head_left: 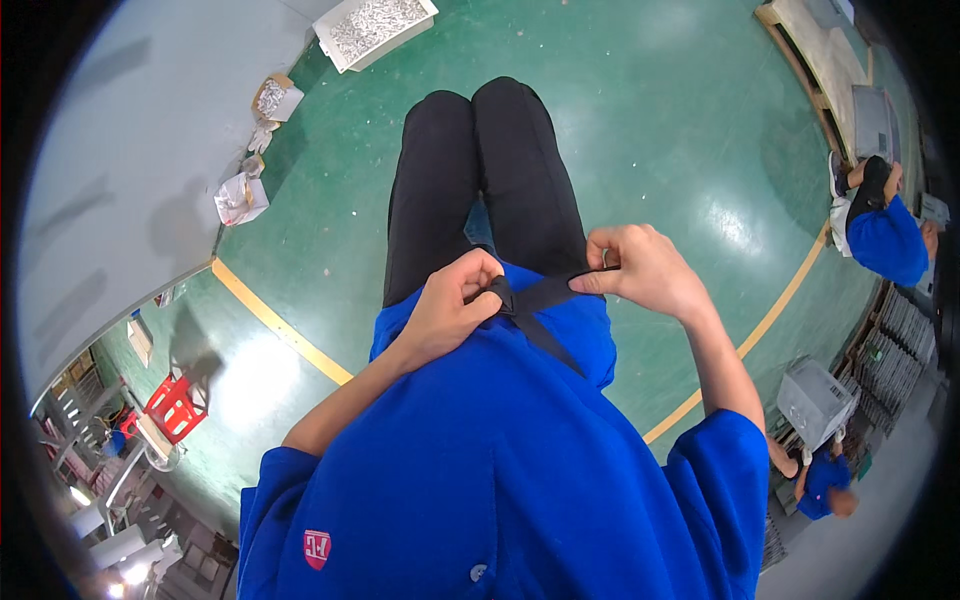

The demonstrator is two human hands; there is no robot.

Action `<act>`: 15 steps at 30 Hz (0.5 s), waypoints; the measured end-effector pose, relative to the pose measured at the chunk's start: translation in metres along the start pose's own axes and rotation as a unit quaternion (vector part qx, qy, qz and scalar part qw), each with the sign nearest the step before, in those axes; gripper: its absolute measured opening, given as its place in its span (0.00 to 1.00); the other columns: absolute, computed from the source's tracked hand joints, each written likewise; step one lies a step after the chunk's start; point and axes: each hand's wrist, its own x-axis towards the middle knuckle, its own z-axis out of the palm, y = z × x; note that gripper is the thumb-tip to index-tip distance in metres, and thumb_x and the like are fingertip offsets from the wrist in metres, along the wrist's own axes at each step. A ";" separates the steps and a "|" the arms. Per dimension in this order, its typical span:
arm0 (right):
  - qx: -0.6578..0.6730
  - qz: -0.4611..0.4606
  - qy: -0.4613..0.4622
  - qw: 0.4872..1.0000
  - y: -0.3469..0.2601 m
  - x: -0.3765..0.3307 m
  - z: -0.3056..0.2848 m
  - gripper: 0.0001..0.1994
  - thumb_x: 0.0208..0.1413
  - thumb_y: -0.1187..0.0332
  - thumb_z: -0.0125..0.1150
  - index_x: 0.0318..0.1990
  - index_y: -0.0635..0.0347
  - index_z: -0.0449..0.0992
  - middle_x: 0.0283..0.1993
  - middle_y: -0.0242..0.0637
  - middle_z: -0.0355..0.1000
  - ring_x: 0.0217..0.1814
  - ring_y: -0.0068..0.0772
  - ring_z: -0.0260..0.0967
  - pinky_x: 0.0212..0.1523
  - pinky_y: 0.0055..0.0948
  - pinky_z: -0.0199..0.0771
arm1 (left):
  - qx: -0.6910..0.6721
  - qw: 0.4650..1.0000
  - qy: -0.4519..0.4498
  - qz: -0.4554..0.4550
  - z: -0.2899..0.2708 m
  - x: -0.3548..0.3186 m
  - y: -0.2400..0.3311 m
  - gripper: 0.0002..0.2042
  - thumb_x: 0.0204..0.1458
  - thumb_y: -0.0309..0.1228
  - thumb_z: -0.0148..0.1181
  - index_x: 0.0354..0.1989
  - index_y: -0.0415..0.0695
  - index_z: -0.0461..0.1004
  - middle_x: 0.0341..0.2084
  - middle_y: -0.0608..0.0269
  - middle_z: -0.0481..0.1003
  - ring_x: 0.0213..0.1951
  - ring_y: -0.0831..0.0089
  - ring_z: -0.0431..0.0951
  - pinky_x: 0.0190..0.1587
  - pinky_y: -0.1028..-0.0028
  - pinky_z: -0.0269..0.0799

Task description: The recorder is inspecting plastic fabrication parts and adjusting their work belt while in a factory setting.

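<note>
A black strap (548, 293) runs across my lap, over the hem of my blue shirt (480, 440). Its dark buckle (502, 296) sits in the curled fingers of my left hand (450, 305). To the right, my right hand (645, 270) pinches the strap between thumb and forefinger and holds it taut. Another length of the strap hangs down from the buckle over the shirt. My black-trousered legs (485, 170) lie beyond both hands. The inner side of the buckle is hidden by my left fingers.
A white bin (372, 28) of small metal parts stands on the green floor, far left. Small boxes (242, 199) line the grey wall. Bottom left is a red stool (177, 407). Two people in blue (888, 240) are at the right, near a grey crate (815, 400).
</note>
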 end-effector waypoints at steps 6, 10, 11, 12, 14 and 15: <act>-0.163 -0.251 0.374 0.878 -0.015 -0.021 0.043 0.10 0.36 0.68 0.67 0.24 0.58 0.71 0.25 0.38 0.68 0.27 0.40 0.68 0.24 0.35 0.66 | 0.161 0.981 0.076 0.076 -0.001 -0.001 0.008 0.05 0.44 0.21 0.55 0.30 0.35 0.74 0.20 0.68 0.69 0.22 0.85 0.65 0.26 0.81 0.60; -0.056 -0.161 0.227 0.959 -0.019 -0.048 0.091 0.11 0.37 0.68 0.66 0.28 0.59 0.71 0.27 0.36 0.68 0.29 0.37 0.70 0.24 0.34 0.69 | 0.275 0.951 0.070 0.121 -0.007 0.009 0.014 0.06 0.42 0.23 0.56 0.27 0.36 0.77 0.20 0.60 0.73 0.22 0.79 0.70 0.27 0.78 0.65; -0.038 -0.134 0.218 0.966 -0.021 -0.051 0.095 0.11 0.37 0.68 0.66 0.28 0.59 0.71 0.26 0.36 0.68 0.29 0.38 0.70 0.24 0.33 0.69 | 0.295 0.945 0.062 0.129 -0.010 0.011 0.010 0.06 0.42 0.24 0.56 0.27 0.36 0.77 0.20 0.59 0.73 0.22 0.77 0.72 0.27 0.77 0.65; -0.061 -0.120 0.219 0.966 -0.022 -0.053 0.097 0.11 0.37 0.68 0.66 0.28 0.59 0.71 0.27 0.36 0.68 0.29 0.38 0.70 0.25 0.34 0.69 | 0.314 0.938 0.054 0.137 -0.012 0.013 0.008 0.06 0.41 0.24 0.57 0.27 0.36 0.78 0.20 0.57 0.74 0.23 0.76 0.73 0.27 0.76 0.66; -0.106 -0.089 0.226 0.964 -0.022 -0.056 0.098 0.11 0.38 0.69 0.65 0.28 0.60 0.71 0.27 0.36 0.69 0.28 0.38 0.70 0.25 0.34 0.70 | 0.319 0.942 0.038 0.101 -0.011 0.016 0.016 0.06 0.41 0.24 0.57 0.27 0.36 0.78 0.20 0.57 0.74 0.23 0.76 0.74 0.26 0.76 0.67; -0.054 -0.065 0.222 0.971 -0.018 -0.059 0.099 0.10 0.38 0.69 0.65 0.28 0.61 0.70 0.27 0.37 0.69 0.27 0.38 0.70 0.25 0.34 0.69 | 0.321 0.943 0.029 0.084 -0.010 0.018 0.020 0.06 0.40 0.23 0.57 0.27 0.36 0.78 0.20 0.57 0.75 0.22 0.76 0.75 0.26 0.77 0.67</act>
